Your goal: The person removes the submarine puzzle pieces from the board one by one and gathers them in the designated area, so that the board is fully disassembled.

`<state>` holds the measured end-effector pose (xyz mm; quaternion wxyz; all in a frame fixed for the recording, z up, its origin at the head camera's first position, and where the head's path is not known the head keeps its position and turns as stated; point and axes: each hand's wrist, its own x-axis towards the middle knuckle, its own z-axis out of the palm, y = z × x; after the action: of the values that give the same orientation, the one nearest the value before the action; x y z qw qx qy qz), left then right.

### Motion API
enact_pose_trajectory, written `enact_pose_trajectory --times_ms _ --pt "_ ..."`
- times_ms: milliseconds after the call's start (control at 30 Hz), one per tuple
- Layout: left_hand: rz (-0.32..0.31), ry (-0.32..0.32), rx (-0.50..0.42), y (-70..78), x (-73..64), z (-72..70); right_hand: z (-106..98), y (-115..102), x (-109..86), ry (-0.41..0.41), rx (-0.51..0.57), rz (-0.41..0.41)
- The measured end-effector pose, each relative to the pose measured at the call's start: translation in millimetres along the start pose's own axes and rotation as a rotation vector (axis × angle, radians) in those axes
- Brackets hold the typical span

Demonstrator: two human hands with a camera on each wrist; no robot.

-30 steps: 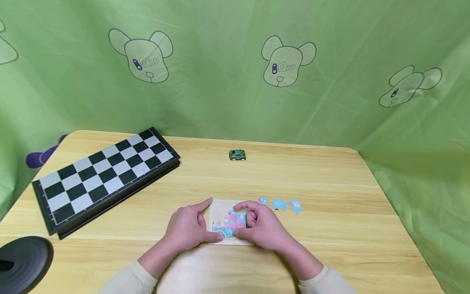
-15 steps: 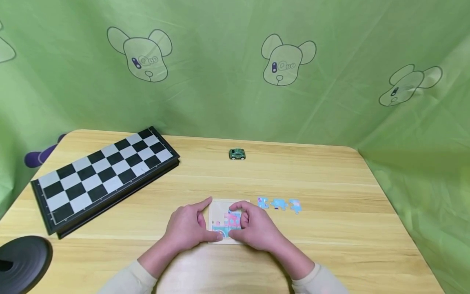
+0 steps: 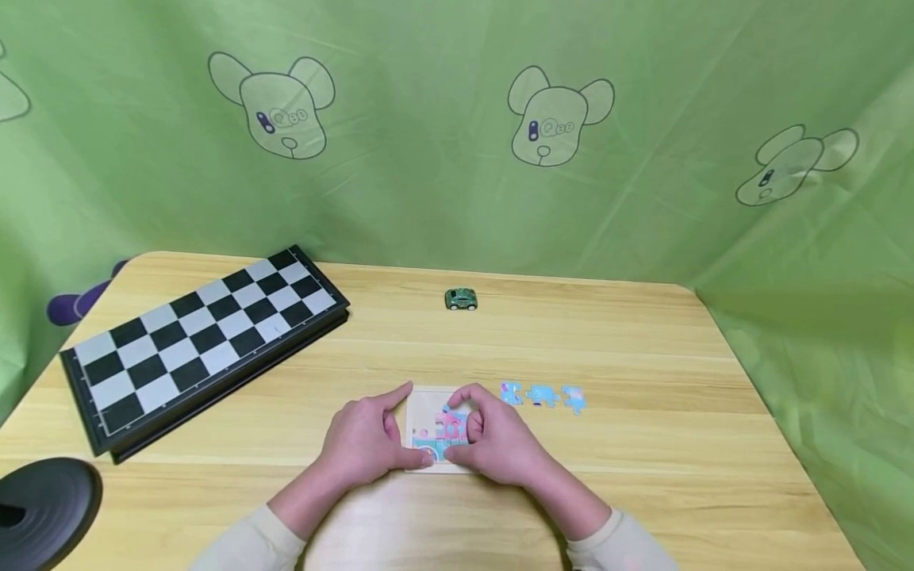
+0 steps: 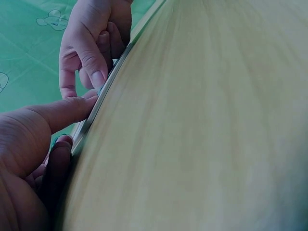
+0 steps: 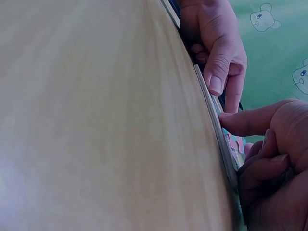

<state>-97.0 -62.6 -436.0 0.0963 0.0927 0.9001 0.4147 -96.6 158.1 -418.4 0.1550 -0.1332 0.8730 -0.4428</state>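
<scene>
On the light wooden counter (image 3: pixel 400 341), left hand (image 3: pixel 364 440) grips the square pale wooden tray (image 3: pixel 424 406); right hand (image 3: pixel 503 444) pinches pink-and-blue jigsaw pieces (image 3: pixel 452 428) inside it. Likely step: aligning these; next move probably calls for collecting three loose light-blue pieces (image 3: pixel 543 396) lying right

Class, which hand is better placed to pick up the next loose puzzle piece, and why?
Probably the right hand: the loose pieces lie near it, on its side, while the left hand sits across the puzzle tray.
</scene>
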Motion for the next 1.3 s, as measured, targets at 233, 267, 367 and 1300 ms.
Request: enact_pose_trajectory --times_ms 233,267,367,1300 --pt "0.006 0.0 0.003 0.0 -0.2 0.1 -0.3 0.9 0.8 -0.008 -0.014 -0.012" --pt "0.007 0.001 0.005 -0.3 -0.3 0.3 -0.3 0.9 1.0 -0.009 -0.018 -0.012" --pt "0.011 0.005 0.007 -0.4 -0.7 0.3 -0.3 1.0 1.8 -0.012 -0.039 -0.015" --pt "-0.009 -0.01 -0.004 -0.2 0.0 0.2 -1.2 -0.1 0.0 0.006 -0.078 -0.022"
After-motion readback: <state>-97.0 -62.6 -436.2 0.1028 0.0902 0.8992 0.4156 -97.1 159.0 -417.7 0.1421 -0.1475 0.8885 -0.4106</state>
